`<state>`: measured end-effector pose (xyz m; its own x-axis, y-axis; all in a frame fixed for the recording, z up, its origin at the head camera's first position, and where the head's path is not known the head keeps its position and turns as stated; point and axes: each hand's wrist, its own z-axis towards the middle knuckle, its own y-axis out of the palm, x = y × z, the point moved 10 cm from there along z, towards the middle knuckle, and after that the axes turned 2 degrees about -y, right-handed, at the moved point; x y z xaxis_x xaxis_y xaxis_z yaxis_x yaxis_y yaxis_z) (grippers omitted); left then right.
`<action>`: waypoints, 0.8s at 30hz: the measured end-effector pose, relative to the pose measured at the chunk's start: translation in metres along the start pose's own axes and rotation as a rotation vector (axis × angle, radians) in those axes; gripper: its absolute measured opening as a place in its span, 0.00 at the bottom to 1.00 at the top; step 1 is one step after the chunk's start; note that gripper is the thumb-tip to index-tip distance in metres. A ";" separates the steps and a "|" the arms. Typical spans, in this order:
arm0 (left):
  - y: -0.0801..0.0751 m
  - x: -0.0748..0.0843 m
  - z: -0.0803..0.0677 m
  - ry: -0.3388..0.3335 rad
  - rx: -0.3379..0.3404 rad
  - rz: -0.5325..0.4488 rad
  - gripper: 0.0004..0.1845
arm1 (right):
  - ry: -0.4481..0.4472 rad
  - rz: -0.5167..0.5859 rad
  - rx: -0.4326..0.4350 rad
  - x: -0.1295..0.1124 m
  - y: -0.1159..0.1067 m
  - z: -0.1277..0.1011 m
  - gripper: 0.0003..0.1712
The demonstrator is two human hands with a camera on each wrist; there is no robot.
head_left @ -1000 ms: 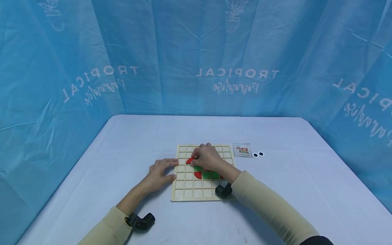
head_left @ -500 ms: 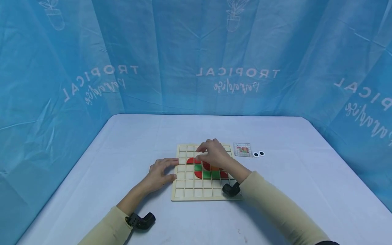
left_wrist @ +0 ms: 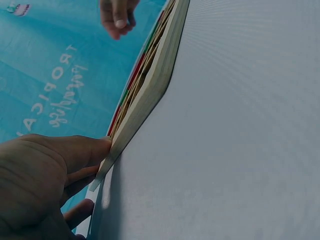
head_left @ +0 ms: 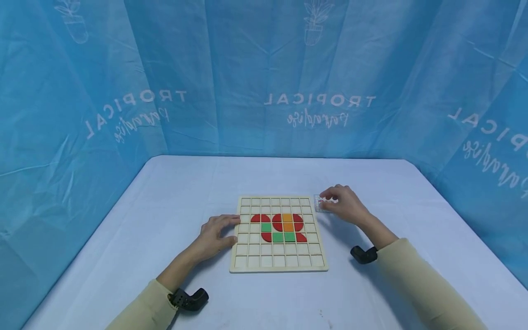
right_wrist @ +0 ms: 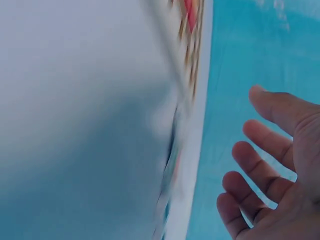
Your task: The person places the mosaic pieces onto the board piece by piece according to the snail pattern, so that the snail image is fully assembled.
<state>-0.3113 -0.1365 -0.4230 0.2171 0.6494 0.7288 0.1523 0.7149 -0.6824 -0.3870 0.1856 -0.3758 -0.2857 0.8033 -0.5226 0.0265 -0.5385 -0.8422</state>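
Hands are resting on a pale blue tabletop [head_left: 165, 206] while a person is sitting at it. The left hand [head_left: 214, 233] is lying flat beside a square wooden grid board [head_left: 278, 263], and its straight fingertips [head_left: 235, 221] are touching the board's left edge. The left wrist view is showing the same thing from close up: the left hand [left_wrist: 40, 180] is pressing its fingers against the thin side of the wooden board [left_wrist: 150, 95]. That grip is spread and is holding nothing.

The board is lying in the middle of the tabletop. Red rounded pieces [head_left: 260, 218], green square pieces [head_left: 283, 237] and orange square pieces [head_left: 288, 222] are sitting in its middle squares and are making a small picture.

The right hand [head_left: 344, 204] is hovering just past the board's far right corner. Its fingers are curving down over a small clear card with a tiny coloured grid picture [head_left: 321, 204], which is lying on the tabletop close to that corner. I cannot tell whether the fingers are touching the card. In the right wrist view, the right hand [right_wrist: 280, 175] is showing loose, spread fingers with nothing between them, and that view is blurry.

A wrinkled blue curtain with white letters [head_left: 319, 100] is hanging behind the tabletop.
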 end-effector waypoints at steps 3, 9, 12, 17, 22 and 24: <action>0.000 0.000 -0.001 -0.001 -0.004 -0.007 0.25 | 0.028 -0.021 0.012 0.026 -0.010 -0.005 0.19; 0.000 0.001 0.000 -0.004 -0.005 -0.006 0.25 | 0.140 -0.045 0.007 0.067 -0.020 -0.013 0.21; 0.000 0.002 -0.001 -0.003 -0.004 -0.007 0.25 | 0.178 -0.052 -0.009 0.081 -0.021 -0.016 0.22; 0.000 0.002 -0.001 0.004 0.001 0.002 0.25 | 0.188 -0.055 -0.033 0.094 -0.019 -0.018 0.21; 0.000 0.001 0.000 0.003 0.002 0.010 0.25 | 0.194 -0.055 -0.048 0.105 -0.015 -0.019 0.21; 0.000 0.001 0.000 -0.002 0.002 0.010 0.25 | 0.195 -0.054 -0.049 0.107 -0.014 -0.019 0.20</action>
<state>-0.3107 -0.1359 -0.4225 0.2165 0.6570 0.7221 0.1482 0.7089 -0.6895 -0.3995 0.2843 -0.4226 -0.0970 0.8675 -0.4879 0.0642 -0.4837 -0.8729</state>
